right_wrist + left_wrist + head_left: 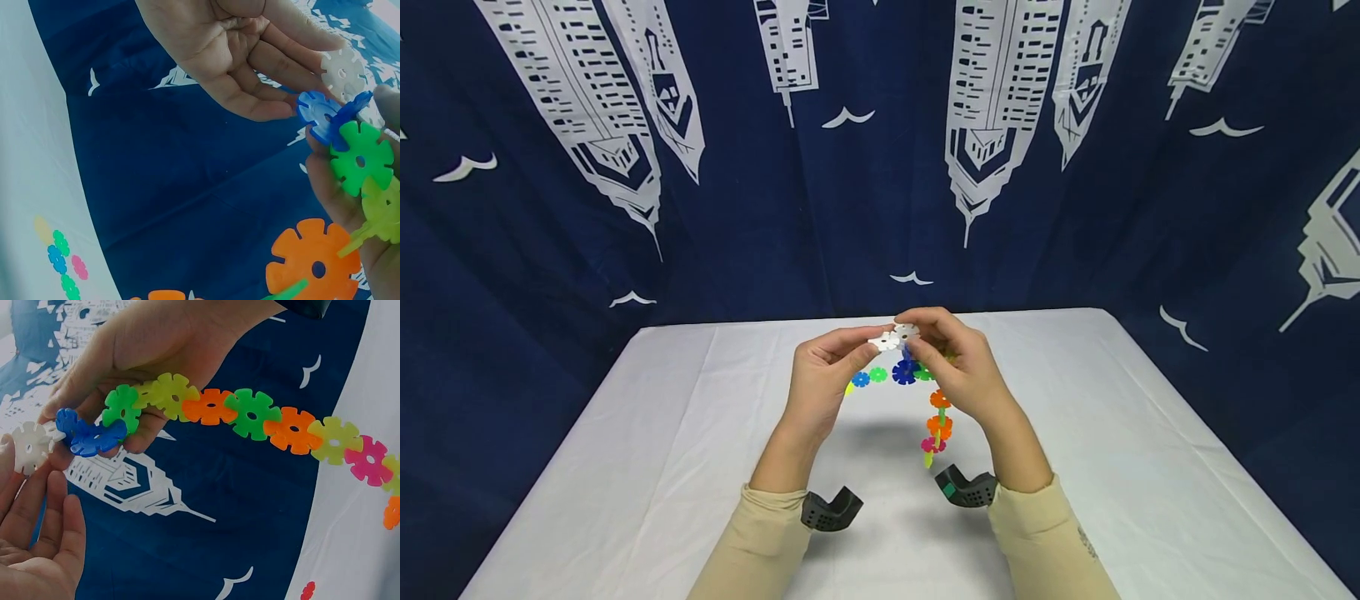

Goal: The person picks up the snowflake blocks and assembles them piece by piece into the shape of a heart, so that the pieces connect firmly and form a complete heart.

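My left hand point(823, 375) pinches a white notched flower-shaped disc point(884, 342) between thumb and fingers. My right hand point(957, 358) holds a second white disc point(907, 331), and the two discs meet edge to edge. From the right hand hangs a chain of interlocked discs. It starts with blue discs point(97, 437), then a green disc point(122, 409), a yellow disc point(172, 397) and an orange disc point(210, 406). Further along come a pink disc point(369, 460) and more orange, green and yellow ones. Fingers partly cover the white discs in both wrist views.
Below the hands is a table with a white cloth point(640, 467). A dark blue printed curtain point(880, 208) stands behind it. More discs, including a light blue disc point(861, 379) and a green disc point(877, 375), show beyond the left hand.
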`<action>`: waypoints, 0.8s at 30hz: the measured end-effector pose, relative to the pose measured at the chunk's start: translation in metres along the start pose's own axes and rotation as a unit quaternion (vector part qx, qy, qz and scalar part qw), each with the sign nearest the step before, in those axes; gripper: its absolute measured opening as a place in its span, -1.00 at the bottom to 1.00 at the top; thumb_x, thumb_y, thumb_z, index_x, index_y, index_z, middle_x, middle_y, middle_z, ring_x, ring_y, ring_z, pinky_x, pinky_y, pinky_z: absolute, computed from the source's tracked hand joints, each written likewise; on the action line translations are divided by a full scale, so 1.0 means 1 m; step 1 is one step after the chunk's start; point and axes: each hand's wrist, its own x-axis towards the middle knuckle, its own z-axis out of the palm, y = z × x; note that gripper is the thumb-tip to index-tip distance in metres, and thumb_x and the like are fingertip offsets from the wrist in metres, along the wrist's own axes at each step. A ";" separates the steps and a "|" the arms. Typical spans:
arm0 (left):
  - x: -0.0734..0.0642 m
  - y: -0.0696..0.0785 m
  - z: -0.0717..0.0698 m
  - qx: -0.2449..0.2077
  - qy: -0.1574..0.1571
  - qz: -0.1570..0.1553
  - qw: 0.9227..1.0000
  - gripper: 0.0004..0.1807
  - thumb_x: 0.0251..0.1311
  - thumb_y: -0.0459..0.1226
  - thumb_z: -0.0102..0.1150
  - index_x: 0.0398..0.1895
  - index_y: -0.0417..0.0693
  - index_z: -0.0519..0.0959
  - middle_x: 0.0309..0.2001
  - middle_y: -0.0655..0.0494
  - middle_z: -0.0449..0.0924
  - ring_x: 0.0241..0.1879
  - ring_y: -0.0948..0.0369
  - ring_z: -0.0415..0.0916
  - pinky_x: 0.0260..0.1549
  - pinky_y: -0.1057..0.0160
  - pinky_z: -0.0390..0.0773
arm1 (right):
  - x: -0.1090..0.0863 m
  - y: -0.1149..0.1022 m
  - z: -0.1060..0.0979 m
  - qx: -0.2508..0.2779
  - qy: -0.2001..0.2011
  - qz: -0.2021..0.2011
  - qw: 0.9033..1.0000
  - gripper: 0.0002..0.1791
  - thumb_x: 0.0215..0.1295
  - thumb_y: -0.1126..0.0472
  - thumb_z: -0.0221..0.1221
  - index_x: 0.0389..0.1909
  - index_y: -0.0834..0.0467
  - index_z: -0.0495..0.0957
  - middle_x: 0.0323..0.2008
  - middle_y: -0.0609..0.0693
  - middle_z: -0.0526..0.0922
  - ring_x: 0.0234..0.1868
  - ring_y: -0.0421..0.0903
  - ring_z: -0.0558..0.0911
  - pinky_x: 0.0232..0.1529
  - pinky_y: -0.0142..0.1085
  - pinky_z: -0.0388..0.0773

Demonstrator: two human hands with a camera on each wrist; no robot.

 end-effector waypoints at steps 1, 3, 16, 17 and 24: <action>0.000 -0.001 0.000 0.001 0.003 0.000 1.000 -0.69 0.24 -0.40 0.30 -0.02 -0.46 0.62 -0.16 0.27 0.78 -0.06 0.25 0.69 0.03 0.27 0.65 | 0.000 0.000 0.000 -0.007 -0.003 0.008 1.000 -0.66 0.33 0.43 0.20 0.09 0.16 0.55 -0.36 0.05 0.66 -0.46 -0.19 0.59 -0.34 -0.43 0.62; 0.001 -0.002 0.000 0.001 0.006 -0.002 1.000 -0.71 0.22 -0.40 0.31 -0.04 -0.44 0.62 -0.15 0.25 0.78 -0.06 0.24 0.70 0.02 0.27 0.65 | 0.000 0.001 0.000 -0.020 -0.009 0.022 1.000 -0.63 0.31 0.40 0.24 0.11 0.13 0.55 -0.20 0.06 0.71 -0.41 -0.19 0.64 -0.27 -0.41 0.66; 0.002 -0.010 0.000 0.022 0.028 -0.002 0.999 -0.87 0.12 -0.42 0.40 -0.27 -0.07 0.74 -0.16 0.07 0.76 -0.21 0.23 0.69 -0.18 0.36 0.67 | 0.001 0.003 0.006 -0.018 -0.033 0.029 0.999 -0.72 0.25 0.34 0.32 -0.02 0.13 0.61 -0.12 0.01 0.74 -0.33 -0.23 0.63 -0.21 -0.38 0.66; 0.002 -0.011 0.000 0.024 0.028 0.000 0.999 -0.87 0.12 -0.42 0.40 -0.26 -0.08 0.74 -0.15 0.06 0.76 -0.21 0.23 0.69 -0.18 0.36 0.67 | 0.001 0.003 0.006 -0.020 -0.035 0.031 0.999 -0.72 0.25 0.34 0.32 -0.02 0.13 0.61 -0.12 0.01 0.74 -0.32 -0.23 0.63 -0.21 -0.38 0.66; 0.005 -0.015 -0.003 0.039 0.025 0.000 0.999 -0.86 0.13 -0.42 0.39 -0.23 -0.11 0.73 -0.19 0.08 0.75 -0.21 0.23 0.66 -0.23 0.37 0.65 | 0.001 0.005 0.008 -0.038 -0.040 0.039 0.998 -0.68 0.25 0.30 0.33 0.02 0.11 0.61 -0.09 -0.01 0.75 -0.34 -0.24 0.62 -0.18 -0.36 0.66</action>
